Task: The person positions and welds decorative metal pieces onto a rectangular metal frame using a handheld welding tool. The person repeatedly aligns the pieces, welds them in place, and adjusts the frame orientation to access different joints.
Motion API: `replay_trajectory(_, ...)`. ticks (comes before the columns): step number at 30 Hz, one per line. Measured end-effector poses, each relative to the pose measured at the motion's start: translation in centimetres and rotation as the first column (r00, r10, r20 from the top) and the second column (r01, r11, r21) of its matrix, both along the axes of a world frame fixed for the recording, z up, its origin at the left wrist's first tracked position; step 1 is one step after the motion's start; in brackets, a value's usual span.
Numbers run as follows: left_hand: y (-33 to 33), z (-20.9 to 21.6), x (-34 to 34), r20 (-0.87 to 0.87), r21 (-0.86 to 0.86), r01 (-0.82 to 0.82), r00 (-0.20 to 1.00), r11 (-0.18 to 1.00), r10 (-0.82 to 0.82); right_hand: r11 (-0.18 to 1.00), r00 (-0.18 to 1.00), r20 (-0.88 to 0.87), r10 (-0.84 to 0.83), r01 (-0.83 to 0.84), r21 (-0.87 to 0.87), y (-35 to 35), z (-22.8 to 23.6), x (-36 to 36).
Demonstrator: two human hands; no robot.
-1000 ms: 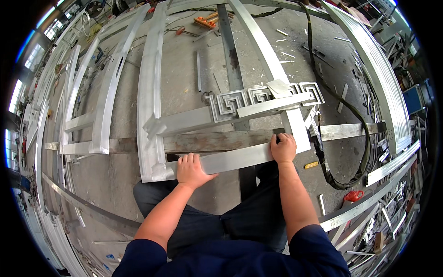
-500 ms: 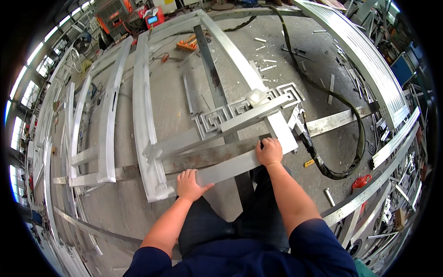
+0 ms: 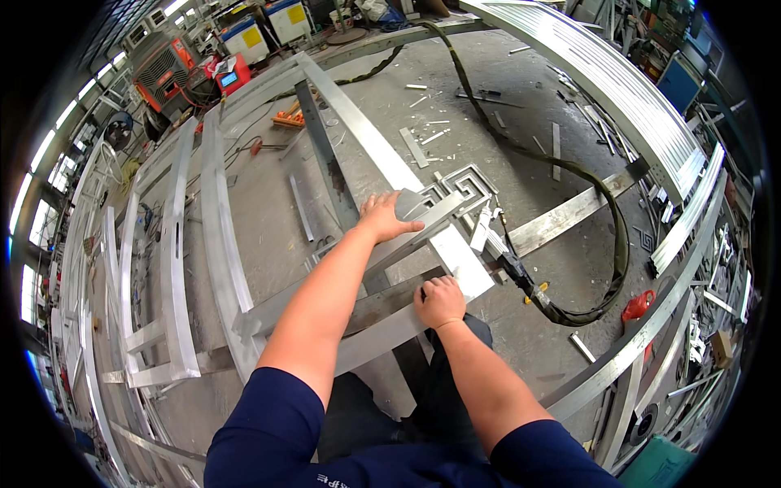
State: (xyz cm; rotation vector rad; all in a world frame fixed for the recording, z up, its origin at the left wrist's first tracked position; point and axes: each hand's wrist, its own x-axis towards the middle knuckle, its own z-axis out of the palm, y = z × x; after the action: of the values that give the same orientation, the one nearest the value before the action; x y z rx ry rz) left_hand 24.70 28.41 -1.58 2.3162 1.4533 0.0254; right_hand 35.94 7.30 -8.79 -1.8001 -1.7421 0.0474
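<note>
My left hand [image 3: 386, 218] reaches over the silver metal frame, thumb apart from the fingers, around a small grey block [image 3: 410, 202]. The block sits by a Greek-key fretwork piece [image 3: 468, 185], beside a short silver bar [image 3: 431, 225]. My left forearm hides much of the fretwork and part of the frame. My right hand [image 3: 440, 302] is curled over the frame's near rail [image 3: 374, 340], close to its right corner. The frame's long right side rail [image 3: 366, 126] runs away from me. A welding torch [image 3: 517, 264] with a dark cable lies just right of the corner.
A dark sheathed cable [image 3: 622, 236] loops over the floor on the right. Ribbed silver panels [image 3: 602, 89] stand at the far right. More metal frames [image 3: 172, 252] lie on the left. Metal offcuts [image 3: 416, 148] are scattered on the floor. A red welding machine [image 3: 232, 75] stands far left.
My left hand has left the near rail and moved forward and right onto the grey block at the fretwork. My right hand stays on the near rail. The view has shifted.
</note>
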Motion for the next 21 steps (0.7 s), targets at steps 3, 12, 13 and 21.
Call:
replay_trajectory(3,1.4,-1.3,2.2,-0.107,-0.146,0.023,0.993,0.989,-0.039,1.000,1.000,0.000,-0.002,0.002,0.013,-0.1,0.0,0.4)
replay_trajectory(12,2.6,-4.2,-0.7,0.251,-0.062,-0.028,0.967,0.998,0.043,1.000,1.000,-0.008,-0.004,0.004,-0.024,-0.1,0.2,0.2)
replay_trajectory(13,2.5,-4.0,-0.6,0.266,-0.092,-0.024,0.963,0.995,0.048,1.000,1.000,-0.007,-0.006,0.006,-0.025,0.0,0.2,0.2)
replay_trajectory(21,0.8,-0.8,0.7,0.190,-0.110,-0.046,0.979,0.993,0.067,1.000,1.000,-0.002,-0.018,0.018,-0.025,0.1,0.4,0.5)
